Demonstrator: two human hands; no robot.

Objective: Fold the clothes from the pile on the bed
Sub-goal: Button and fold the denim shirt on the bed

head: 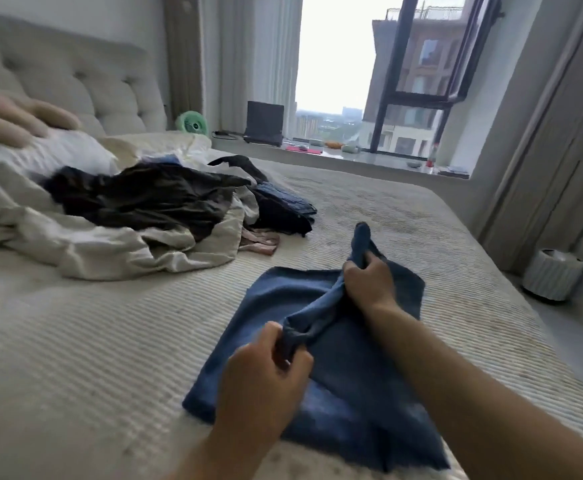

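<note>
The left hand (269, 362) pinches the near end of a bunched ridge of the blue garment (338, 372), fingers curled into the fabric, while the right hand (369, 282) grips the far end of that same ridge, with a twisted tip of cloth sticking up past its knuckles. Between the two hands the ridge is lifted off the rest of the garment, which lies flat on the ribbed beige bed cover (92, 341) near the front edge of the bed. Further up the bed and to the left sits the pile of clothes (151, 209), well apart from the blue piece: dark brown and black garments on top of cream fabric, with a dark blue folded item on its right side and a pinkish piece poking out at the near edge. A white pillow (58, 154) lies behind the pile against the tufted headboard (75, 81). On the window ledge beyond stand a green fan (191, 123) and a dark laptop (265, 123). A pale ribbed bin (553, 273) sits on the floor at the right.
</note>
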